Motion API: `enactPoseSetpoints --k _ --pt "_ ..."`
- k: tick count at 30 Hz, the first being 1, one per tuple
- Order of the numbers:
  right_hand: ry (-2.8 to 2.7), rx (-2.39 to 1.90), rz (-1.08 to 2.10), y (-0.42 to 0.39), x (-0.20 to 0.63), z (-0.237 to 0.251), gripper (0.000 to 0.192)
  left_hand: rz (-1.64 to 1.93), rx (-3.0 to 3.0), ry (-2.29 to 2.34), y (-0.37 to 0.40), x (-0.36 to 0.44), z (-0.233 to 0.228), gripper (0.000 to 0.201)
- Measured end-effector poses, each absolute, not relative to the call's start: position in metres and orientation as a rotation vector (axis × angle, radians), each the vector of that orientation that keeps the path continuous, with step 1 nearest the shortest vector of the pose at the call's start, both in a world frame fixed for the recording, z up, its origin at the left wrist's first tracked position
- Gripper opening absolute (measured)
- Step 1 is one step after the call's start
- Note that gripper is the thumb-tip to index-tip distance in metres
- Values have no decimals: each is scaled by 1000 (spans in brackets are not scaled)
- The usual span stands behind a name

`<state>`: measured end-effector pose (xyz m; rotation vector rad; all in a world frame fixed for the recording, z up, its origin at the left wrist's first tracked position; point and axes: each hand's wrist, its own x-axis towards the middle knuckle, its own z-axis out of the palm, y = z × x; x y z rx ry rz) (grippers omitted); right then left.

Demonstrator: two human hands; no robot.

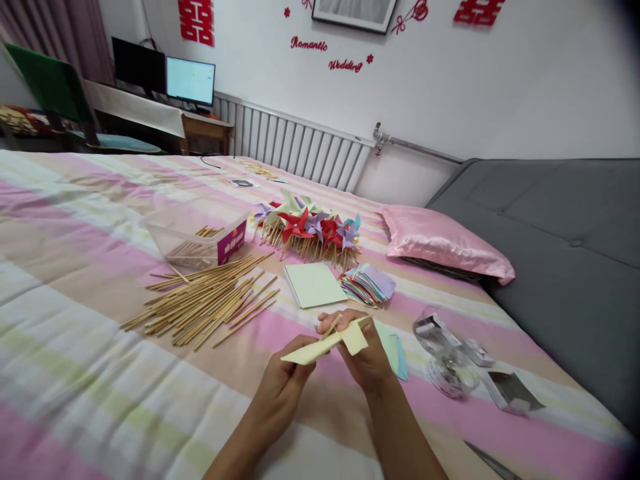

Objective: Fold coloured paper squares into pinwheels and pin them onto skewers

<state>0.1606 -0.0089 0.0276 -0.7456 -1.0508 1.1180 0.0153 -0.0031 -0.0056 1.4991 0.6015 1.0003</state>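
Note:
Both of my hands are closed on a pale yellow paper pinwheel (313, 350) held above the bed. My left hand (283, 383) grips it from the left, with its fingertips partly hidden behind the paper. My right hand (367, 360) pinches it near the centre, where a short length of wooden stick (333, 327) shows by the fingers. Just beyond my hands lie a stack of pale green paper squares (313, 285) and a fanned pile of coloured paper (370, 283). Light green and blue paper pieces (395, 350) rest beside my right wrist.
Loose wooden sticks (210, 303) spread at left, before a clear plastic box (175, 230) holding more. Finished pinwheels (310, 227) are bunched behind. At right are a round clear container (450, 373), small packets (510, 390), scissors (490, 460) and a pink pillow (445, 240).

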Motion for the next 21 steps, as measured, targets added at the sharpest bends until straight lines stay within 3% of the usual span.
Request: enactPoseSetpoints --k 11,21 --pt "-988 -775 1115 -11 155 32 33 1153 1563 694 -4 15 -4 30" --pt "-977 -673 1176 -8 158 18 23 1188 1589 707 -4 15 -4 26"
